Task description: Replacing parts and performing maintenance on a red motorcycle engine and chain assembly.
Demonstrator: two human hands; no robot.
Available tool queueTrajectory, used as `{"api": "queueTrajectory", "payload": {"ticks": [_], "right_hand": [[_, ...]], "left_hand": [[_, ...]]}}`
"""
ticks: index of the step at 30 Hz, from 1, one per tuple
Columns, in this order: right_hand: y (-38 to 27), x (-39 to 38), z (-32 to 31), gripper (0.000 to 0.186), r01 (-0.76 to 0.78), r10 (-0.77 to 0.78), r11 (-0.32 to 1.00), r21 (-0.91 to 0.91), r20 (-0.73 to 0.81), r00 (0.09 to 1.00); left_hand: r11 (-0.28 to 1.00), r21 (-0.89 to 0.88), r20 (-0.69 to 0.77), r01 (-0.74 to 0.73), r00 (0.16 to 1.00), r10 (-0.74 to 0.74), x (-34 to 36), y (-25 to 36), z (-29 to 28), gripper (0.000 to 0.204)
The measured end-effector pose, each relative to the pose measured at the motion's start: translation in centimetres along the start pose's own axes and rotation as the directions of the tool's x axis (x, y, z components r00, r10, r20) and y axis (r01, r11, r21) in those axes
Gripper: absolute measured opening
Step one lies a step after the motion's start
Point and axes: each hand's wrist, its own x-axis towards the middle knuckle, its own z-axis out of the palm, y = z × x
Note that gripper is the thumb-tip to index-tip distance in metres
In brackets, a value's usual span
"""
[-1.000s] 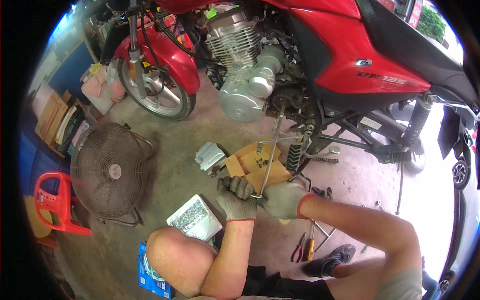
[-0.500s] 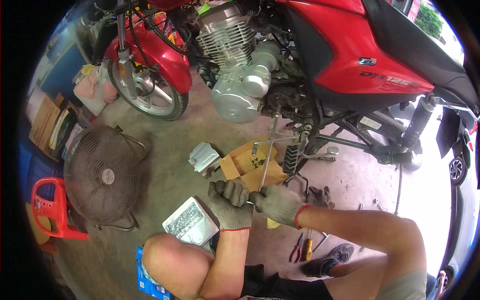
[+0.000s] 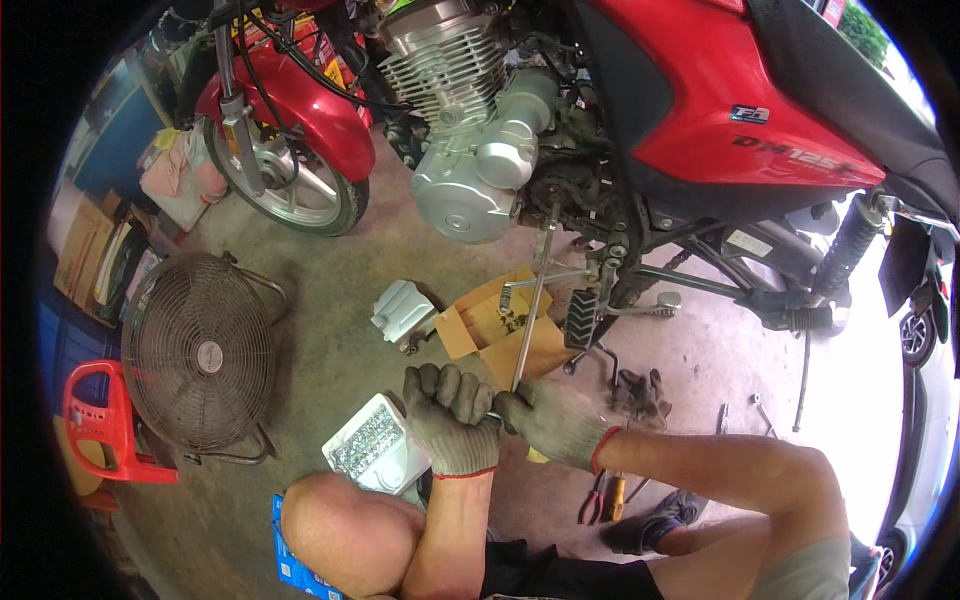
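Both gloved hands, left hand [image 3: 452,418] and right hand [image 3: 552,424], close their fingers on the near end of a long metal rod [image 3: 530,312]; its far end reaches under the red motorcycle [image 3: 700,110], work seemingly unfinished, parts lying on cardboard [image 3: 500,325]

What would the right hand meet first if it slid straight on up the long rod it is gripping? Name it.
Probably the motorcycle's underside. The right hand grips the long metal rod, which runs up over the cardboard towards the engine. Depth is unclear, so the exact contact point cannot be told.
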Motion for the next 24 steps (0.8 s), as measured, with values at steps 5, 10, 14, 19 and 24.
{"api": "queueTrajectory", "payload": {"ticks": [5,10,14,19,24], "right_hand": [[0.4,-0.2,0.0,0.049,0.038,-0.038,0.998,0.041,0.003,0.999],[0.3,-0.6,-0.2,0.045,0.126,-0.126,0.99,0.063,0.0,0.992],[-0.3,-0.3,-0.8,0.039,0.004,-0.009,0.997,0.077,0.064,0.998],[-0.4,0.3,-1.4,0.023,0.29,-0.266,0.938,-0.189,0.144,0.953],[-0.3,0.1,-1.5,0.021,0.314,-0.307,0.947,-0.071,0.101,0.946]], "left_hand": [[0.999,0.039,-0.029,-0.032,0.999,0.033,-0.4,-0.1,1.0,0.046],[0.994,0.095,0.011,-0.056,0.998,0.055,-0.5,-0.2,1.2,0.046],[0.997,0.052,-0.028,-0.052,0.998,0.054,-0.1,-0.2,1.0,0.046],[0.998,-0.036,0.041,-0.049,0.998,0.05,0.1,-0.1,0.7,0.046],[0.999,-0.013,0.097,-0.042,0.994,0.043,0.0,0.0,0.7,0.046]]}}
